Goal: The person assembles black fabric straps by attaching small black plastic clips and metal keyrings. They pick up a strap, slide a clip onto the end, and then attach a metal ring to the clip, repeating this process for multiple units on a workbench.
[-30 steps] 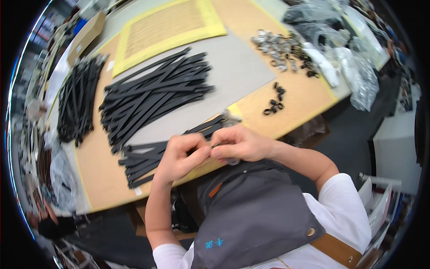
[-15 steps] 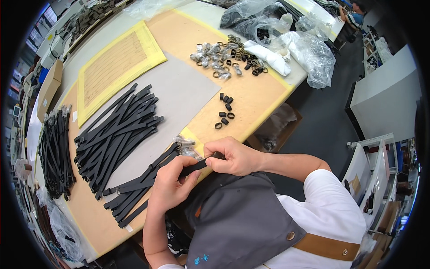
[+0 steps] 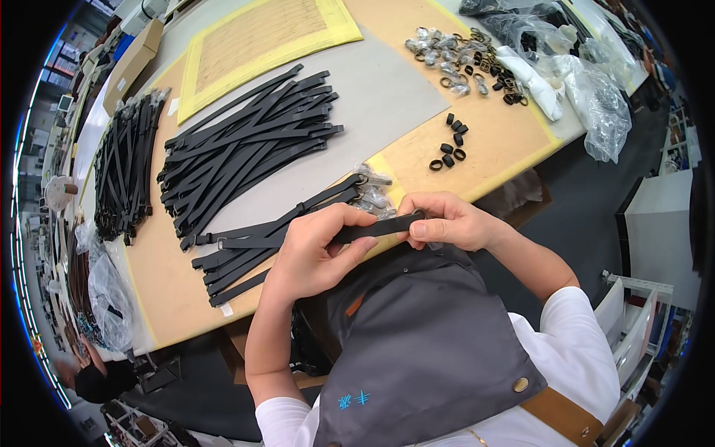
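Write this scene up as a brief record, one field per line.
Left hand: curled around a strap
Right hand: pinching the same strap
Strap: black, spans both hands
Piles: left pile, middle pile and near pile, all black straps
Right of piles: loose black rings
Beyond rings: metal fittings, some in clear wrap
Behind middle pile: yellow-edged board
Far right: clear plastic bag

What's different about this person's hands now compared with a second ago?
The left hand and right hand were close together, fingertips meeting; now they are apart, the right hand out to the right. A black strap shows between them, its end at the right fingers. The big strap pile and loose black loops stayed put.
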Demonstrator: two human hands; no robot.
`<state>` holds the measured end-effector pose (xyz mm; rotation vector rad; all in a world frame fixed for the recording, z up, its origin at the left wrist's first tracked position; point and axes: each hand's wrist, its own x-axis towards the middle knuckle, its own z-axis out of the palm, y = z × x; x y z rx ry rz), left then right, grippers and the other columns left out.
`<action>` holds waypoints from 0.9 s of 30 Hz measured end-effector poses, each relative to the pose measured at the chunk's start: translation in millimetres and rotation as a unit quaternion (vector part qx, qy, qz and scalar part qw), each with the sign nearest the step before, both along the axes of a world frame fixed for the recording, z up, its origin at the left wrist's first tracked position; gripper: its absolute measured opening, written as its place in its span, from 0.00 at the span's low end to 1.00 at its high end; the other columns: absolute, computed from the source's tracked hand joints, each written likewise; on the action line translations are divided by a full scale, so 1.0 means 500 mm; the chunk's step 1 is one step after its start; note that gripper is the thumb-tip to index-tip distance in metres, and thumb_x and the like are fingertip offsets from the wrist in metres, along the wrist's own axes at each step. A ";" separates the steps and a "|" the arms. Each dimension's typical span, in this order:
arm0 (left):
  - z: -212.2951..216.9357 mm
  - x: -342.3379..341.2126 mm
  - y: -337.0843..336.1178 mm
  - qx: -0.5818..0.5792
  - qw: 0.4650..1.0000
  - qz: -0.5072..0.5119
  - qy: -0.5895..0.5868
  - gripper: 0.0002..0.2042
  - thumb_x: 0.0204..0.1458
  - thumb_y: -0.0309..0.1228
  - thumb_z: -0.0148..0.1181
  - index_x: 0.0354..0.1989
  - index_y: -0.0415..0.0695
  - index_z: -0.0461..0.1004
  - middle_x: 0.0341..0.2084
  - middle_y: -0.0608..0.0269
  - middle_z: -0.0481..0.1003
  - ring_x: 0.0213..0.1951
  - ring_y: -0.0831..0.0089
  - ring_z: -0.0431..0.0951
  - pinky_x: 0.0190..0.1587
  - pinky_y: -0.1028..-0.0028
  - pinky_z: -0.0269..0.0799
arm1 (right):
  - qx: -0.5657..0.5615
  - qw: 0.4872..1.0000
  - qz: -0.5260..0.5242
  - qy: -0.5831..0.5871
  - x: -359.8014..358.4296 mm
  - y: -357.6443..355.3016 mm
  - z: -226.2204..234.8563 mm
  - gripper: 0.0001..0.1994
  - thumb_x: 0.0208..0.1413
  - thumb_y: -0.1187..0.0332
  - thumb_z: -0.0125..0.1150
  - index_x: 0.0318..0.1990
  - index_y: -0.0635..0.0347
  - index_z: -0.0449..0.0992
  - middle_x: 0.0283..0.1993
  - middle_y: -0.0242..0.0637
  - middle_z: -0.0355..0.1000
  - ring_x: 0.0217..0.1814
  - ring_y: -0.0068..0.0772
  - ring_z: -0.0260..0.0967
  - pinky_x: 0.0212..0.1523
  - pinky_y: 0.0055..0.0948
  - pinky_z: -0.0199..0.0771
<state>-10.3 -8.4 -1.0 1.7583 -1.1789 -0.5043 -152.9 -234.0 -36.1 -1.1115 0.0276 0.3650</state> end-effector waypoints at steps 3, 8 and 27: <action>-0.001 0.001 0.007 0.003 1.000 0.002 0.002 0.12 0.48 0.25 0.74 0.40 0.38 0.81 0.28 0.66 0.80 0.24 0.82 0.73 0.25 0.81 0.66 | -0.002 1.000 -0.004 0.001 0.005 0.005 -0.003 0.11 0.69 0.60 0.59 0.47 0.58 0.75 0.39 0.25 0.73 0.40 0.14 0.69 0.44 0.19 0.70; -0.001 0.005 0.015 0.000 1.000 0.000 -0.016 0.12 0.48 0.24 0.73 0.41 0.38 0.81 0.29 0.64 0.81 0.25 0.81 0.75 0.24 0.81 0.68 | -0.014 1.000 -0.016 0.009 0.014 0.013 -0.007 0.09 0.69 0.62 0.57 0.44 0.58 0.75 0.38 0.25 0.74 0.38 0.14 0.69 0.42 0.19 0.70; 0.016 0.027 0.053 -0.024 0.997 -0.044 0.057 0.11 0.46 0.24 0.72 0.39 0.38 0.81 0.28 0.62 0.80 0.23 0.77 0.74 0.24 0.79 0.65 | 0.051 0.999 0.013 0.010 0.039 0.100 0.005 0.17 0.73 0.54 0.52 0.33 0.53 0.73 0.31 0.20 0.67 0.33 0.11 0.62 0.34 0.16 0.62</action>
